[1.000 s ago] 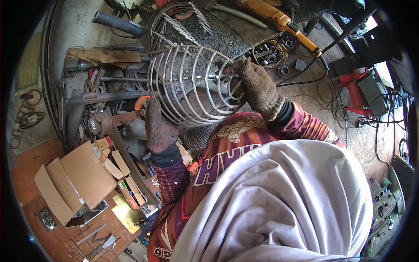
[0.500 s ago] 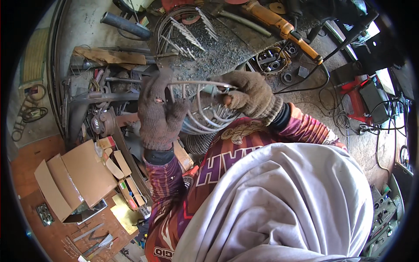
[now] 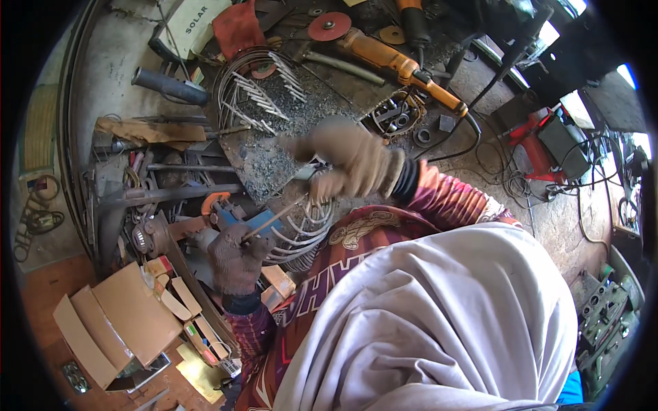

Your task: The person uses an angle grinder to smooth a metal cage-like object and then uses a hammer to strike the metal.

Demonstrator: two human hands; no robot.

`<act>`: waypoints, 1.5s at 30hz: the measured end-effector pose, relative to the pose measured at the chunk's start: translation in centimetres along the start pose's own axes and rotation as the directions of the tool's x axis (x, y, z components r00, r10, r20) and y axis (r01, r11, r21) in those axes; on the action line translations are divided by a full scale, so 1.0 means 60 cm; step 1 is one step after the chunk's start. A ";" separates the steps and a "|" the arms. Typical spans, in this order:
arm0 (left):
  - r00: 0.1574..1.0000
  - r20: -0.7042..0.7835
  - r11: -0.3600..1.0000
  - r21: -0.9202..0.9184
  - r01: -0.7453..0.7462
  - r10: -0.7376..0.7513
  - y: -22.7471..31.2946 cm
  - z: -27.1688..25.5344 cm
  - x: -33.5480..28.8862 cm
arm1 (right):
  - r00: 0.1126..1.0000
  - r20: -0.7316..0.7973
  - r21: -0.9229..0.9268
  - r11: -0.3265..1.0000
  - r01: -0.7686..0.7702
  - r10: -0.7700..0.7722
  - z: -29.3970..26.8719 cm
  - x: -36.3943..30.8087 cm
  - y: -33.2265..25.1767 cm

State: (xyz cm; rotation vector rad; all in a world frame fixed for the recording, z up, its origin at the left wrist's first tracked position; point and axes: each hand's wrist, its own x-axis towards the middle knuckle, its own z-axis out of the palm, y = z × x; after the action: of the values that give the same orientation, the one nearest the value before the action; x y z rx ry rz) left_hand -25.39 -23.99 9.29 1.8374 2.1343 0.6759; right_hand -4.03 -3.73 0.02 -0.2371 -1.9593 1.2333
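Note:
A springy coil of bent metal rod [image 3: 310,233] hangs in front of my body, its loops open and spread. My left hand [image 3: 240,259], in a dark knit work glove, is closed around a straight end of that rod at the coil's left. Above the coil is my right hand [image 3: 353,159], in a brown knit glove and smeared by motion. Its lower fingers are near the rod's upper end; I cannot make out whether they grip it. Just past the hands, a blue metal part [image 3: 259,222] shows beside an orange piece [image 3: 216,202].
On the gritty bench [image 3: 271,168] lie several short pale rods [image 3: 255,94] inside a wire loop. An orange angle grinder [image 3: 384,55] with a red disc lies beyond. Right of it is a tray of metal rings [image 3: 394,118]. Cardboard boxes [image 3: 140,308] stand at lower left. Cables cross the right floor.
My left hand has moved down and left, tilting the rod end. The right hand has shifted left and slightly down. The coil has dropped, and the view has shifted.

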 end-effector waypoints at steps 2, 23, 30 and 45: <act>0.987 -0.121 0.991 -0.091 0.099 -0.109 0.012 0.009 -0.020 | 0.982 -0.158 -0.125 0.985 -0.123 0.102 -0.033 0.018 0.020; 0.696 -0.395 0.794 -0.403 0.455 -0.600 0.023 0.097 -0.132 | 0.790 -0.024 -0.844 0.411 -0.344 0.613 -0.090 0.199 0.227; 0.719 -0.253 0.736 -0.450 0.505 -0.648 0.037 0.082 -0.096 | 0.920 -0.036 -0.472 0.805 -0.360 0.390 -0.120 0.176 0.112; 0.955 -0.135 0.873 -0.454 0.177 -0.264 -0.088 0.063 -0.026 | 0.734 -0.130 0.484 0.689 -0.540 0.667 0.034 -0.075 -0.084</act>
State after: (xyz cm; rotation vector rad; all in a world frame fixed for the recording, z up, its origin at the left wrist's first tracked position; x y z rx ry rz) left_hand -27.89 -25.34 3.28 1.3110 2.0423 1.2032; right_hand -1.27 -10.06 1.39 -0.8648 -1.3258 1.8879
